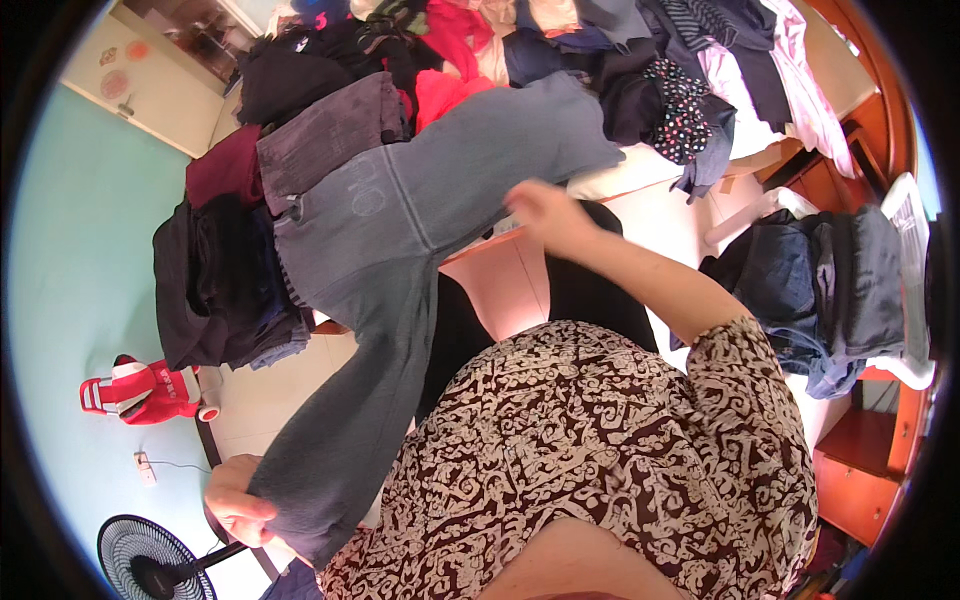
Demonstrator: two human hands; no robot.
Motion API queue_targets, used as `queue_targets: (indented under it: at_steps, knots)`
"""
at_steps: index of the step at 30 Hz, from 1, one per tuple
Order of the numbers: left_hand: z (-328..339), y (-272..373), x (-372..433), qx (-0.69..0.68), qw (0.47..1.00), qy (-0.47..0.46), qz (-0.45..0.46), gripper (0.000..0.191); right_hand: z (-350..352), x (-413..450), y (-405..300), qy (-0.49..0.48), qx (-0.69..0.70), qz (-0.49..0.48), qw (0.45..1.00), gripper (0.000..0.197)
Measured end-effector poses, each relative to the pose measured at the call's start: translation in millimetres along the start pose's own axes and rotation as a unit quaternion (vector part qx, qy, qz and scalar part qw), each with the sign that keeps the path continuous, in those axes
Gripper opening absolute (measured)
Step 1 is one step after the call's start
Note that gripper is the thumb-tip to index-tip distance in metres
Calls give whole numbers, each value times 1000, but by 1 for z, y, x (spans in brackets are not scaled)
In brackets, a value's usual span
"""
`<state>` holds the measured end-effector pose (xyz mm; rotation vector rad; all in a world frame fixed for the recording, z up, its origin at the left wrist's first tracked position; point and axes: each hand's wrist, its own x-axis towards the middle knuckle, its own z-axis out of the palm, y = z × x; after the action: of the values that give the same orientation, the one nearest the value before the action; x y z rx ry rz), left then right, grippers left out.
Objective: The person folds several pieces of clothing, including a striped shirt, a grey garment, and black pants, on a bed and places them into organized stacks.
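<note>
A pair of dark grey sweatpants [330,262] lies spread in front of me, its waist to the left and a faded print beside the center seam. One leg reaches across the bed to the upper right, while the other hangs down toward my lap. My left hand [238,499] grips the lower end of the hanging leg. Just at the lower edge of the other leg is my right hand [551,217], blurred, with its fingers partly hidden from view; whether it touches the cloth is unclear.
Folded dark clothes [217,285] and a maroon garment [225,165] are stacked at the left. Loose clothes [457,37] heap at the back. Folded jeans [776,277] rest on a white chair [915,300] at right. A black fan [154,559] stands lower left.
</note>
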<state>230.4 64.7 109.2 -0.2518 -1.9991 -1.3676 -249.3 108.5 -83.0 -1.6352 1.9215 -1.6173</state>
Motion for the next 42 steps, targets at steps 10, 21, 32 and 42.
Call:
queue_targets:
  at_steps: [10,21,32,42]
  knots:
    - [-11,0,42,-146,979,-139,3,8,-81,26,186,194,534,472,674,70]
    - [3,24,32,-139,987,-62,46,16,-157,-38,245,191,330,338,860,15]
    - [8,-38,87,-140,959,-247,2,34,24,37,-107,-275,169,-83,943,26]
    - [-112,-164,200,-241,930,240,-137,44,126,83,-68,-389,516,379,662,78]
